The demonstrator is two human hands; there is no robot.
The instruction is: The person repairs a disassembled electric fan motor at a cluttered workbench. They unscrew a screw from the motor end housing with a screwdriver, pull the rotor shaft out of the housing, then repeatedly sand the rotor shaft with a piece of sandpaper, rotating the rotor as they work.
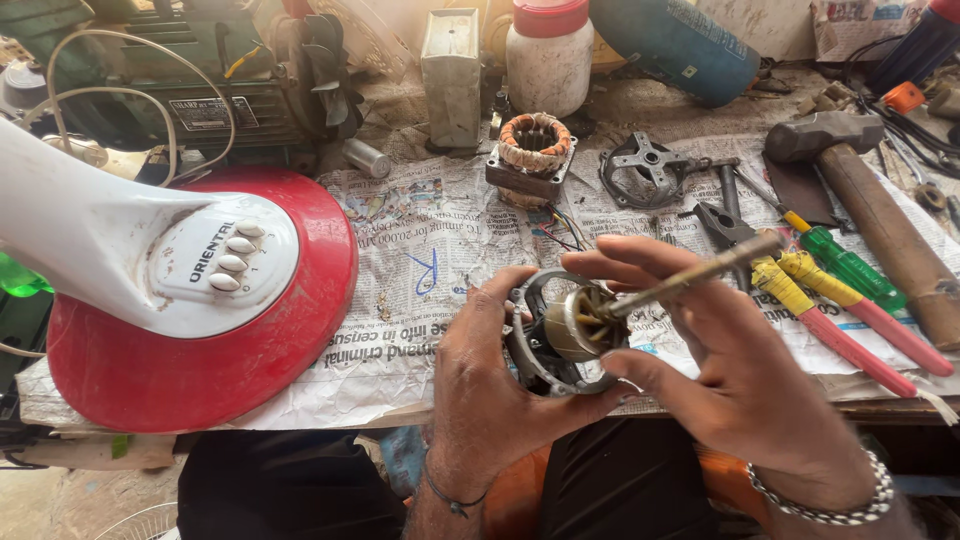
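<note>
- Motor rotor: small brass-toned drum with dark slots on its face, seated in a round grey metal housing; a thin shaft runs from it up and to the right. The assembly is held in the air just above the near edge of the bench, over the newspaper.
- Left hand: palm turned up and in, fingers curled under and around the housing, thumb pressed on its upper rim; clasped on the housing. A dark cord sits on the wrist.
- Right hand: palm facing left, thumb and forefinger pinching the shaft near the rotor, the other fingers spread loosely beneath. A beaded bracelet circles the wrist.
- Stator: copper-wound ring in a square metal block, upright on the newspaper beyond the hands, thin coloured wires trailing from it.
- Bracket: grey spoked metal cover, flat, just right of the stator.
- Pliers: yellow and red handles, lying right of the right hand.
- Screwdriver: green handle, beside the pliers.
- Hammer: heavy head, wooden handle, at the far right.
- Fan base: red disc with white column and oval buttons, on the left of the bench.
- White jar: red lid, at the back.
</note>
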